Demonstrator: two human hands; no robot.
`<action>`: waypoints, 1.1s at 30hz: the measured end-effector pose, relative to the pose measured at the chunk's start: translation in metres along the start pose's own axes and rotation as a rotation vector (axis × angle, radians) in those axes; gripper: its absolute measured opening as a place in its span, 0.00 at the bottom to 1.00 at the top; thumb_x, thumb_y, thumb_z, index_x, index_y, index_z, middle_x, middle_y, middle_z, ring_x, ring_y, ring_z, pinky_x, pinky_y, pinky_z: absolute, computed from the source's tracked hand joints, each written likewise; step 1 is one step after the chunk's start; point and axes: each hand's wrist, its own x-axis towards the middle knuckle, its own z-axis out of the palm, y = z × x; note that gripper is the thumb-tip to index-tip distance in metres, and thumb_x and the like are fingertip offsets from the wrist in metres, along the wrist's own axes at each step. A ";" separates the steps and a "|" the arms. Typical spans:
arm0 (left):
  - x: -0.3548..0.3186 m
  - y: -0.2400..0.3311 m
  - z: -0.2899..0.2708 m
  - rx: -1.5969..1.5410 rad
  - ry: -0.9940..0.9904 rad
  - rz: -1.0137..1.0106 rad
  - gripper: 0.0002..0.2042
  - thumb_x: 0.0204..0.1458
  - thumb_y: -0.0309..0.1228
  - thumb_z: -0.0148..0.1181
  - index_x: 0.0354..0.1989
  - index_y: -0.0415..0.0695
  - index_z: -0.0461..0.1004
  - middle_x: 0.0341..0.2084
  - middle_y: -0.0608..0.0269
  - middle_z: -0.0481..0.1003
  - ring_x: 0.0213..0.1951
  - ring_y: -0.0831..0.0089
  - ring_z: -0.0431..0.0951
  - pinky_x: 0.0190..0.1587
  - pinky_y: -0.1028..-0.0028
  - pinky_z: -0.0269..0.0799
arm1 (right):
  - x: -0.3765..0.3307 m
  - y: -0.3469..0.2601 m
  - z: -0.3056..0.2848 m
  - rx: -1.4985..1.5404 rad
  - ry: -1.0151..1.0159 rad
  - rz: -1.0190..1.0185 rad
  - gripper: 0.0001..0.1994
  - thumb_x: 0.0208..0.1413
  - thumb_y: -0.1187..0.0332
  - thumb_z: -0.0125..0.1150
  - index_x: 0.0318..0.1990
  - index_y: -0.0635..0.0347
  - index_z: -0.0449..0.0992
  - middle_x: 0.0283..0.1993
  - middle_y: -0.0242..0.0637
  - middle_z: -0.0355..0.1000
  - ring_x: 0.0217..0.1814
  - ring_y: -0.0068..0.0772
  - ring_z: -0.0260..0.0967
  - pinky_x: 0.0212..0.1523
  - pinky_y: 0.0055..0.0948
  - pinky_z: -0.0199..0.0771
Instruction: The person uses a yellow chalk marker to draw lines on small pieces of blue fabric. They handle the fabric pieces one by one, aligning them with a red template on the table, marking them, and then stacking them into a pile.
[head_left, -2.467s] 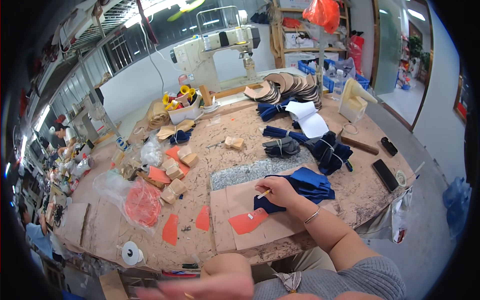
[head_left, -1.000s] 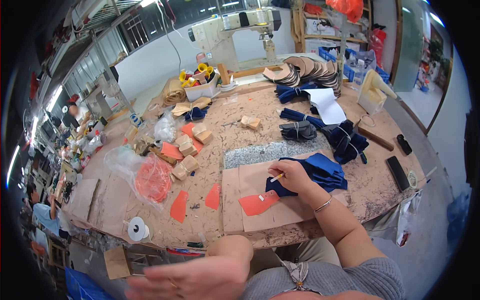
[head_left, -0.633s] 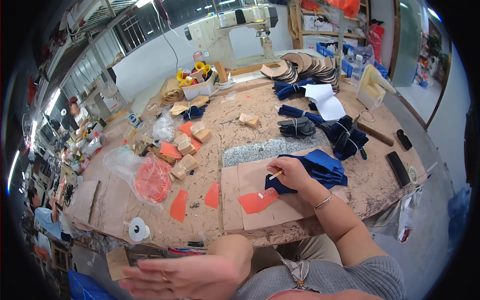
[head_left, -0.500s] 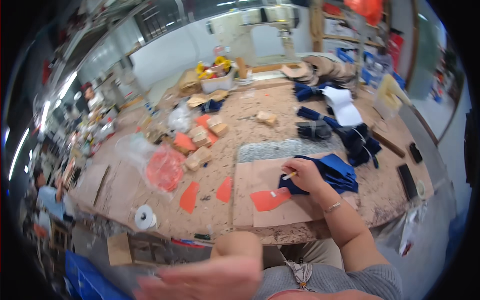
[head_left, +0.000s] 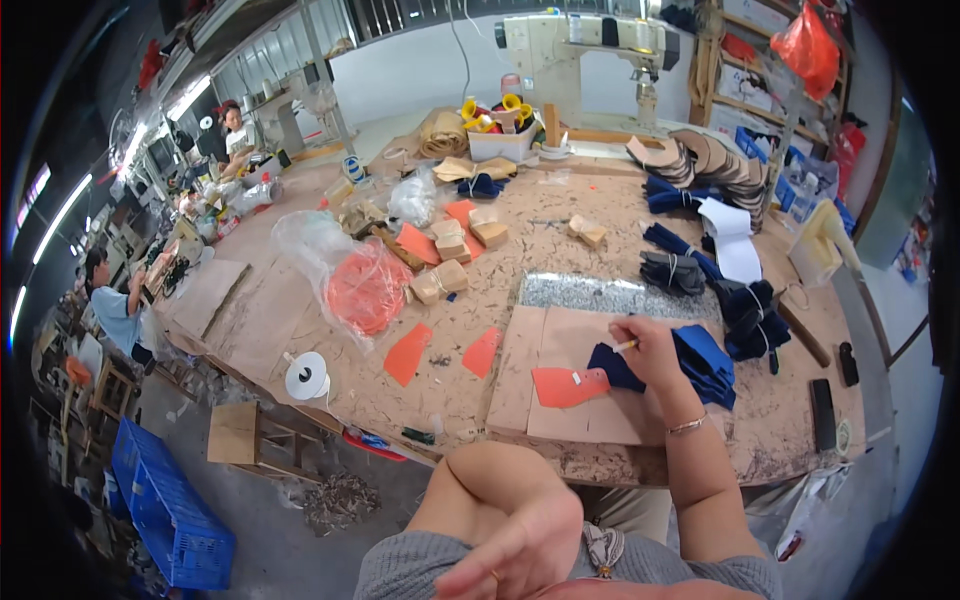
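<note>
My right hand (head_left: 652, 352) is closed on a thin pale-yellow pen (head_left: 627, 345) over the table. Just under it lies a dark blue cut piece (head_left: 616, 368), partly hidden by the hand and partly beneath an orange template (head_left: 568, 388) with a small white mark. A stack of blue cut pieces (head_left: 706, 362) rests right of that hand, partly behind the wrist. Both the template and blue piece are on a tan board (head_left: 520, 415). My left hand (head_left: 525, 545) is raised close to my body, fingers stretched out and nothing in it.
Two more orange templates (head_left: 408, 355) lie left of the board, near a white thread spool (head_left: 307, 377). Paper-wrapped bundles (head_left: 438, 283) and a plastic bag of orange material (head_left: 365, 285) sit farther back. Tied dark bundles (head_left: 755, 318) stand right. A sewing machine (head_left: 585, 60) is behind.
The whole view has shifted, showing more floor at left. My left hand has moved right and closer to my body. My right hand still grips the pen by the blue piece.
</note>
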 end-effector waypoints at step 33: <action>-0.088 -0.122 -0.085 -0.404 -1.867 -0.333 0.22 0.54 0.20 0.53 0.59 0.45 0.73 0.51 0.51 0.73 0.53 0.50 0.73 0.57 0.55 0.68 | -0.117 -0.052 -0.031 -0.401 -0.202 -0.146 0.07 0.49 0.67 0.65 0.33 0.57 0.76 0.39 0.35 0.74 0.41 0.39 0.71 0.42 0.36 0.74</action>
